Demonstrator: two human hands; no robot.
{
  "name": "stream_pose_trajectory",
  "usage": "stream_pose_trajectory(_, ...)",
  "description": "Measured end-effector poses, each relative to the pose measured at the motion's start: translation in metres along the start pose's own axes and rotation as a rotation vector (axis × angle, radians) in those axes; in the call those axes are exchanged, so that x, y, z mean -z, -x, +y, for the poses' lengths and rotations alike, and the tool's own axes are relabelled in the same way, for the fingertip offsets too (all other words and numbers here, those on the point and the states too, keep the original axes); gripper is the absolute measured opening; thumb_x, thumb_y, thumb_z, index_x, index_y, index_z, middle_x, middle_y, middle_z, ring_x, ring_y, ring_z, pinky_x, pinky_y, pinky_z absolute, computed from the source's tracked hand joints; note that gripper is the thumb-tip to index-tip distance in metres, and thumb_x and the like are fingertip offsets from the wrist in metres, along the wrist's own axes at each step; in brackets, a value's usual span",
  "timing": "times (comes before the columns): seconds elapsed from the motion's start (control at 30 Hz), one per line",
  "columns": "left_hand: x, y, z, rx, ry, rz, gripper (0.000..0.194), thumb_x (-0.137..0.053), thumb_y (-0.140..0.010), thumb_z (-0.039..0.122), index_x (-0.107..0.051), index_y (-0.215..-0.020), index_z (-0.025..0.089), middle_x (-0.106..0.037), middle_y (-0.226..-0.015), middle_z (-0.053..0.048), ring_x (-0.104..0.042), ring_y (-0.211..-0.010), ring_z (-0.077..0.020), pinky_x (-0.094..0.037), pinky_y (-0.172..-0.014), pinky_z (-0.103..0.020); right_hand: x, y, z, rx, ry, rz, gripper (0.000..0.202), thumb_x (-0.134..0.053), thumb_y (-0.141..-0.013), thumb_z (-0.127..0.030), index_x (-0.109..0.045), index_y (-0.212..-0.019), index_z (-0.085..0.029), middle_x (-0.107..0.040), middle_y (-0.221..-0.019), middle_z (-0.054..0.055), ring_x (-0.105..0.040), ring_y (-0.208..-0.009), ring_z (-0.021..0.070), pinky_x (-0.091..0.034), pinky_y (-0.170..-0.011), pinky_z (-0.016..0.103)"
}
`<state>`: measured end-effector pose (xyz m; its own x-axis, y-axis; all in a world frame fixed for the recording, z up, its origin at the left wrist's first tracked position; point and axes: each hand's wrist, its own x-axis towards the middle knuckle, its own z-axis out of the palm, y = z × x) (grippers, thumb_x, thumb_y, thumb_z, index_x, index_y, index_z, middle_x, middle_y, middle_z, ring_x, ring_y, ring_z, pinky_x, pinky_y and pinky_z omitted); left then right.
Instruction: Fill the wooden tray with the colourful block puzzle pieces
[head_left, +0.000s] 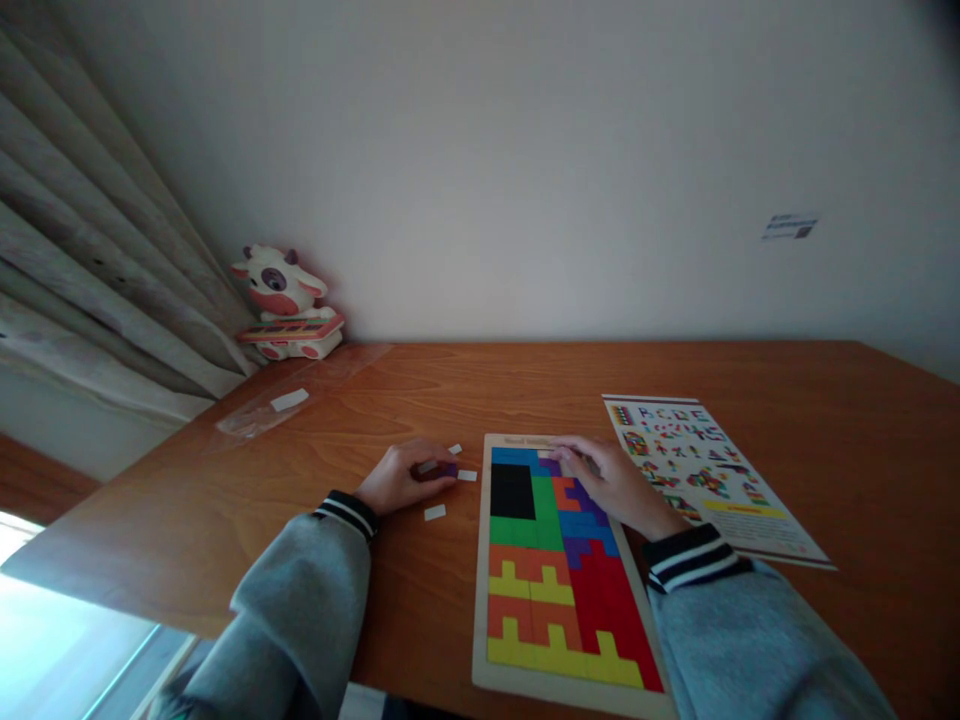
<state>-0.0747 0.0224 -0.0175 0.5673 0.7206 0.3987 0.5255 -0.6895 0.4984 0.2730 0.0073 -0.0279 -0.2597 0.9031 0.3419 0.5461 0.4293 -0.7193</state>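
Note:
My left hand [401, 478] is on the table left of the board, its thumb and fingers pinched round a small purple puzzle piece [449, 470]. Near those fingers lie small white pieces [467, 476], one of them partly behind the hand. A wooden block-puzzle board [480, 600] stands in front of me, filled mostly with red, orange, yellow, green, blue and purple blocks. A black gap [512, 492] shows at its upper left. Over the board's top right corner, my right hand [604, 480] has its fingertips closed together, touching the purple and blue blocks; what they hold is hidden.
A printed pattern sheet [750, 525] lies right of the board, partly behind my right wrist. At the back left are a clear plastic bag [251, 415] with a white label and a cow toy with a keyboard [289, 300]. A curtain [97, 260] hangs beside the table's left edge.

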Motion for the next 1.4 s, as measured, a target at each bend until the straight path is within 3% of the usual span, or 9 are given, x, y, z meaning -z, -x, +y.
stream_pose_trajectory(0.2,-0.025,-0.014,0.028,-0.045,0.171,0.134,0.024,-0.072,-0.086,0.031,-0.070,-0.106,0.018,-0.073,-0.107,-0.009,-0.071,-0.094,-0.0186,-0.061,-0.084,-0.032,0.005,-0.001,-0.008,-0.146,-0.194,0.048,0.035,-0.053,-0.093,-0.049,-0.068,-0.110,-0.023,-0.074,-0.108,0.009,-0.068,-0.098,0.0245,-0.053,-0.088,0.041)
stream_pose_trajectory(0.33,-0.047,-0.027,0.053,-0.103,0.203,0.211,0.024,-0.074,-0.085,0.031,-0.069,-0.104,0.019,-0.072,-0.106,-0.008,-0.070,-0.093,-0.0176,-0.061,-0.082,-0.030,-0.001,0.000,-0.024,-0.158,-0.318,-0.125,0.037,-0.059,-0.090,-0.052,-0.070,-0.107,-0.022,-0.075,-0.100,0.007,-0.068,-0.088,0.0214,-0.054,-0.078,0.035)
stream_pose_trajectory(0.5,-0.065,-0.034,0.070,-0.144,0.208,0.158,0.028,-0.070,-0.088,0.030,-0.065,-0.113,0.019,-0.069,-0.102,-0.007,-0.067,-0.078,-0.0127,-0.059,-0.074,-0.026,-0.017,0.003,-0.042,-0.103,-0.252,-0.257,0.030,-0.066,-0.086,-0.050,-0.073,-0.094,-0.022,-0.073,-0.085,0.002,-0.064,-0.075,0.0175,-0.049,-0.067,0.030)
stream_pose_trajectory(0.6,-0.065,-0.033,0.072,-0.126,0.175,0.096,0.036,-0.071,-0.087,0.033,-0.061,-0.119,0.020,-0.068,-0.101,-0.006,-0.066,-0.080,-0.0133,-0.058,-0.076,-0.027,-0.016,0.002,-0.039,-0.055,-0.187,-0.207,0.028,-0.065,-0.087,-0.048,-0.074,-0.086,-0.022,-0.073,-0.084,0.003,-0.064,-0.076,0.0181,-0.048,-0.069,0.031)
stream_pose_trajectory(0.67,-0.063,-0.032,0.072,-0.102,0.133,0.096,0.040,-0.072,-0.086,0.036,-0.060,-0.121,0.021,-0.067,-0.103,-0.006,-0.065,-0.081,-0.0138,-0.058,-0.076,-0.027,-0.010,0.001,-0.031,-0.080,-0.195,-0.141,0.030,-0.061,-0.089,-0.050,-0.073,-0.092,-0.022,-0.073,-0.084,0.003,-0.064,-0.073,0.0180,-0.049,-0.067,0.031)
stream_pose_trajectory(0.77,-0.060,-0.032,0.074,-0.104,0.067,0.114,0.032,-0.067,-0.090,0.032,-0.061,-0.119,0.021,-0.066,-0.107,-0.007,-0.065,-0.089,-0.0153,-0.057,-0.080,-0.028,0.003,-0.001,-0.016,-0.200,-0.345,0.009,0.038,-0.058,-0.089,-0.055,-0.068,-0.104,-0.021,-0.073,-0.081,0.005,-0.067,-0.069,0.0182,-0.053,-0.064,0.031)
stream_pose_trajectory(0.9,-0.060,-0.034,0.077,-0.176,0.023,0.094,0.020,-0.060,-0.092,0.022,-0.066,-0.111,0.020,-0.068,-0.109,-0.007,-0.064,-0.101,-0.0180,-0.055,-0.091,-0.032,0.014,-0.002,-0.002,-0.265,-0.428,0.165,0.042,-0.068,-0.081,-0.056,-0.069,-0.100,-0.019,-0.076,-0.099,0.010,-0.071,-0.085,0.0222,-0.056,-0.080,0.037)
stream_pose_trajectory(1.23,-0.059,-0.034,0.076,-0.213,0.005,0.061,0.017,-0.056,-0.092,0.019,-0.068,-0.104,0.019,-0.069,-0.104,-0.008,-0.065,-0.096,-0.0177,-0.054,-0.087,-0.031,0.011,-0.002,0.007,-0.217,-0.233,0.167,0.036,-0.066,-0.084,-0.045,-0.068,-0.110,-0.022,-0.076,-0.098,0.008,-0.071,-0.087,0.0235,-0.057,-0.079,0.039)
stream_pose_trajectory(1.4,-0.059,-0.034,0.075,-0.218,0.002,0.052,0.017,-0.056,-0.092,0.018,-0.069,-0.103,0.019,-0.068,-0.104,-0.008,-0.065,-0.096,-0.0175,-0.054,-0.087,-0.031,0.016,0.002,0.015,-0.005,0.102,-0.018,0.018,-0.060,-0.088,-0.031,-0.075,-0.095,-0.024,-0.073,-0.096,0.007,-0.069,-0.088,0.0227,-0.055,-0.080,0.038)
